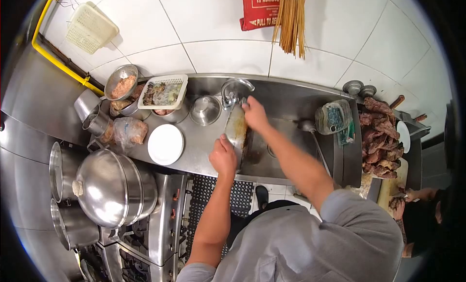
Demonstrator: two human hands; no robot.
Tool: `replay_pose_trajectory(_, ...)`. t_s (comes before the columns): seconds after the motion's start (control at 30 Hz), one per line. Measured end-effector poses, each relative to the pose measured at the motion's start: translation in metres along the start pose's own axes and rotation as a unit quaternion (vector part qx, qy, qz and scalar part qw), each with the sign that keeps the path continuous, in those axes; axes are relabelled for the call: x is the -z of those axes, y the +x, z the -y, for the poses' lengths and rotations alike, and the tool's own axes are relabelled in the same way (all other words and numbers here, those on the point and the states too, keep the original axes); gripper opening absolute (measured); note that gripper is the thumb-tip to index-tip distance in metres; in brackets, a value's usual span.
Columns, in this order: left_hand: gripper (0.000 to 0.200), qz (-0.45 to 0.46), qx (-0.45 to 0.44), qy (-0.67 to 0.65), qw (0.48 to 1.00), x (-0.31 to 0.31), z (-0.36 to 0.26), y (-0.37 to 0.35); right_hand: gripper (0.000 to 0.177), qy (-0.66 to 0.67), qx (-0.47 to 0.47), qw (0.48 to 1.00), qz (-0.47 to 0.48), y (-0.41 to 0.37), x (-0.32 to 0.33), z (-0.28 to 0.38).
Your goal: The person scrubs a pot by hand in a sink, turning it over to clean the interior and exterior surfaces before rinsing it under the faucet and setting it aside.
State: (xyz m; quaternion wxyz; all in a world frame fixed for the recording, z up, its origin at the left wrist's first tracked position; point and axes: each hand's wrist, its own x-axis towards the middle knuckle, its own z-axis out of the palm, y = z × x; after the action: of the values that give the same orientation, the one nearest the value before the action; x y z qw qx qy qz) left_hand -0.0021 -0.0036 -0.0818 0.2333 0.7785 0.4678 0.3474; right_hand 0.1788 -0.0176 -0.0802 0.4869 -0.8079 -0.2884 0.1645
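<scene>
A long, flat tray (237,128) with brown stains leans at the left edge of the sink basin. My left hand (224,157) is closed on its near left edge, thumb on top. At the tray's far end, my right hand (255,114) is closed, with a small grey metallic piece at its fingertips; I cannot tell what that piece is. Right behind it rises the curved tap (233,90). A metal lid (205,110) and a stack of white plates (165,144) stand left of the tray.
Meat fills a bowl (124,87) and a bag (131,131) at left, beside a white basket (163,91). A ladle (307,126) and plastic container (333,116) lie right of the basin. Cooked meat (381,136) is piled far right, near another person's hands (400,204). A large domed pot (108,187) sits on the stove.
</scene>
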Motion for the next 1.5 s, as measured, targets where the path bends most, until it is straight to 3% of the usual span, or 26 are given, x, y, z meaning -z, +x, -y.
replay_pose_trajectory(0.07, 0.047, -0.002, 0.020, 0.003, 1.000, -0.006, 0.003, 0.003, 0.018, 0.065, 0.089, 0.993, -0.038, -0.059, -0.001, 0.025)
replay_pose_trajectory(0.1, 0.047, 0.001, 0.010, -0.002, 1.000, -0.008, 0.004, 0.002, 0.017, 0.039, 0.272, 0.948, -0.160, -0.068, -0.013, 0.024)
replay_pose_trajectory(0.13, 0.047, 0.005, -0.003, -0.007, 1.000, -0.009, 0.006, 0.002, 0.017, 0.040, 0.272, 0.948, -0.159, -0.062, -0.013, 0.019)
replay_pose_trajectory(0.2, 0.047, 0.012, 0.005, 0.002, 1.000, -0.008, 0.007, -0.001, 0.013, 0.089, 0.124, 0.986, -0.070, -0.043, -0.002, 0.009)
replay_pose_trajectory(0.23, 0.048, 0.007, 0.012, 0.005, 1.000, -0.008, 0.005, 0.000, 0.014, -0.044, 0.040, 0.997, -0.041, -0.004, -0.002, -0.008)
replay_pose_trajectory(0.27, 0.048, 0.008, 0.013, 0.006, 1.000, -0.007, 0.009, -0.003, 0.014, -0.020, -0.006, 1.000, -0.014, 0.011, -0.004, -0.016)
replay_pose_trajectory(0.33, 0.047, -0.014, -0.003, 0.012, 1.000, -0.012, 0.013, 0.005, 0.013, 0.042, 0.021, 0.998, -0.030, -0.041, -0.003, 0.014)
replay_pose_trajectory(0.37, 0.047, -0.015, -0.003, 0.010, 1.000, -0.013, 0.010, 0.009, 0.013, 0.039, 0.171, 0.979, -0.104, -0.066, -0.017, 0.010)
replay_pose_trajectory(0.4, 0.047, -0.015, -0.002, -0.001, 1.000, -0.011, 0.009, 0.007, 0.028, 0.029, 0.276, 0.951, -0.136, -0.077, -0.021, 0.011)
replay_pose_trajectory(0.47, 0.047, -0.008, -0.005, -0.008, 1.000, -0.007, 0.011, 0.005, 0.025, 0.066, 0.161, 0.983, -0.056, -0.063, -0.012, 0.009)
replay_pose_trajectory(0.53, 0.047, 0.001, 0.019, -0.001, 1.000, -0.005, 0.010, 0.005, 0.024, -0.054, -0.003, 0.999, 0.000, -0.002, -0.007, -0.001)
replay_pose_trajectory(0.6, 0.047, -0.005, 0.016, 0.004, 1.000, -0.004, 0.013, 0.004, 0.021, -0.037, -0.005, 0.999, 0.008, -0.014, -0.010, 0.007)
replay_pose_trajectory(0.67, 0.047, -0.016, 0.012, 0.001, 1.000, -0.007, 0.009, 0.012, 0.019, 0.085, 0.189, 0.974, -0.088, -0.073, -0.021, 0.018)
replay_pose_trajectory(0.7, 0.047, -0.002, 0.032, -0.026, 0.999, -0.004, 0.007, 0.010, 0.018, 0.034, 0.321, 0.934, -0.154, -0.080, -0.027, 0.021)
replay_pose_trajectory(0.73, 0.047, 0.016, 0.048, -0.049, 0.997, -0.001, 0.006, 0.008, 0.018, 0.036, 0.316, 0.935, -0.160, -0.078, -0.025, 0.019)
replay_pose_trajectory(0.8, 0.046, 0.004, 0.028, -0.055, 0.998, 0.001, 0.004, 0.014, 0.017, 0.123, 0.153, 0.979, -0.061, -0.046, -0.015, 0.016)
replay_pose_trajectory(0.83, 0.047, 0.010, 0.041, -0.049, 0.998, 0.005, 0.006, 0.012, 0.018, 0.002, 0.029, 0.999, -0.034, -0.010, -0.017, -0.003)
replay_pose_trajectory(0.9, 0.048, 0.007, 0.023, -0.046, 0.999, 0.008, 0.000, 0.012, 0.023, -0.014, -0.045, 0.999, -0.019, 0.035, -0.018, -0.055)
replay_pose_trajectory(1.03, 0.051, 0.011, 0.016, -0.044, 0.999, -0.002, 0.008, 0.004, 0.023, 0.039, -0.089, 0.994, -0.054, 0.004, -0.005, -0.107)
replay_pose_trajectory(1.1, 0.055, 0.009, 0.027, -0.029, 0.999, -0.005, 0.009, 0.011, 0.022, 0.359, -0.141, 0.921, -0.059, -0.013, 0.020, -0.126)
replay_pose_trajectory(1.23, 0.058, 0.026, 0.020, 0.004, 0.999, 0.003, 0.000, 0.013, 0.010, 0.387, -0.189, 0.890, -0.153, -0.056, 0.132, -0.097)
replay_pose_trajectory(1.3, 0.058, 0.027, 0.025, -0.002, 0.999, 0.000, 0.004, 0.013, 0.017, 0.142, -0.067, 0.971, -0.179, -0.057, 0.197, -0.099)
replay_pose_trajectory(1.37, 0.058, 0.015, 0.010, 0.015, 1.000, 0.002, -0.003, 0.010, 0.031, -0.044, 0.000, 0.963, -0.265, -0.052, 0.253, -0.097)
replay_pose_trajectory(1.47, 0.058, 0.020, 0.006, 0.015, 1.000, 0.003, -0.008, 0.006, 0.037, -0.167, -0.061, 0.963, -0.205, -0.028, 0.295, -0.133)
replay_pose_trajectory(1.5, 0.059, 0.022, 0.000, 0.020, 1.000, 0.002, -0.008, 0.006, 0.035, -0.251, -0.125, 0.951, -0.131, -0.013, 0.298, -0.157)
